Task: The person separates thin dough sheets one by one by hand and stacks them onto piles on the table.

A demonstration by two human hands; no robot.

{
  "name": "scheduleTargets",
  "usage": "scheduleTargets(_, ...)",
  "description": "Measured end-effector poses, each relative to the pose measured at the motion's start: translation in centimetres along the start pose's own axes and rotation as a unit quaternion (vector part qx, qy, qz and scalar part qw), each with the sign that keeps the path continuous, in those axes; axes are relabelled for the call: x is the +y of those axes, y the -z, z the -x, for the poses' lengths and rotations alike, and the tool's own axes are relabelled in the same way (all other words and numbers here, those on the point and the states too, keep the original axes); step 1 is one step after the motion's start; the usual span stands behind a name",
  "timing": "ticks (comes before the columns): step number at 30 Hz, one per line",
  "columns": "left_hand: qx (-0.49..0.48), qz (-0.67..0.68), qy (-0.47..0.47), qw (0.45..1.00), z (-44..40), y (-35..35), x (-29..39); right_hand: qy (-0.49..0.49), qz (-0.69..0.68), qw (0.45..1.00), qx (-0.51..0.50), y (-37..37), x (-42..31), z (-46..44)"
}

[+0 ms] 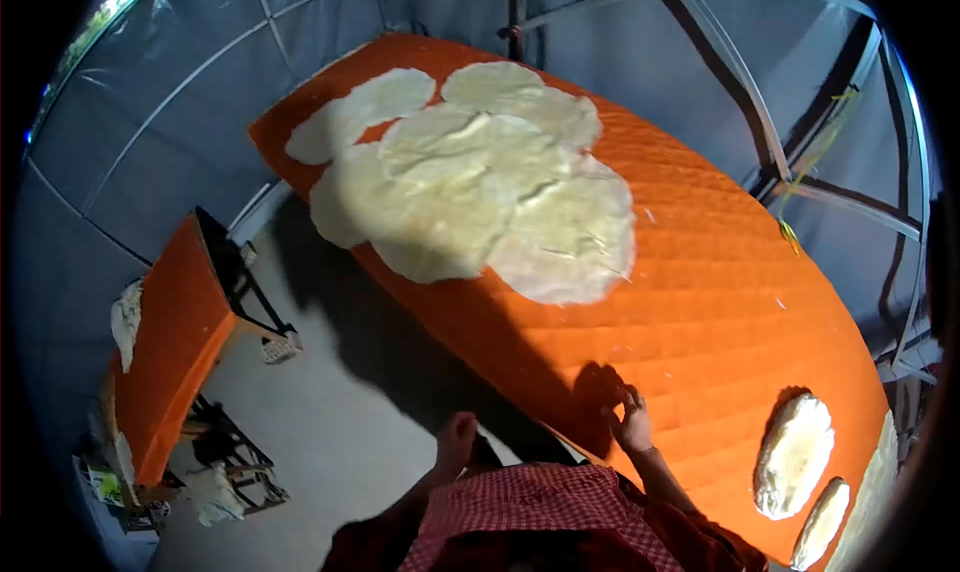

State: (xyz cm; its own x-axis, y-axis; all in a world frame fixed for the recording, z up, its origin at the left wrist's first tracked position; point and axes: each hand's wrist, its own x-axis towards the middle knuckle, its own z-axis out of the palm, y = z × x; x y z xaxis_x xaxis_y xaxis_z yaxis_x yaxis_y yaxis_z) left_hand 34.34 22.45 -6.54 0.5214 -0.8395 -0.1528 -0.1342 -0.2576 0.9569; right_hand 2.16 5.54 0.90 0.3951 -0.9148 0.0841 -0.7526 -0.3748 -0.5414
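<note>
My left hand (459, 438) hovers in front of my body by the table's near edge, its fingers curled into a loose fist with nothing visible in it. Over the orange quilted cloth (690, 362) near that edge is my right hand (631, 424), fingers bent and apart from the thumb, holding nothing I can see. Its shadow falls on the cloth beside it. Farther along the table, several thin, pale, round sheets that look like dough (450, 207) lie flat and overlap, partly in shadow. Neither hand touches them.
Two thick pale oval pieces, one larger (795, 456) and one narrower (822, 524), lie at the right end of the table. A second orange-covered table (175, 342) stands left across the grey floor (330, 422). Metal frame bars (735, 57) and grey sheeting enclose the space.
</note>
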Motion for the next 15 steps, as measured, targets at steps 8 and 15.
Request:
scheduleTargets(8, 0.113, 0.16, 0.078, 0.978, -10.2, 15.7, 0.0, 0.159, -0.004, 0.978, -0.133, -9.9, -15.8, -16.7)
scheduleTargets(15, 0.093, 0.119, -0.014, 0.989, -27.1, 29.4, 2.8, 0.044, -0.35, 0.892, -0.283, -24.6, -30.5, -40.0)
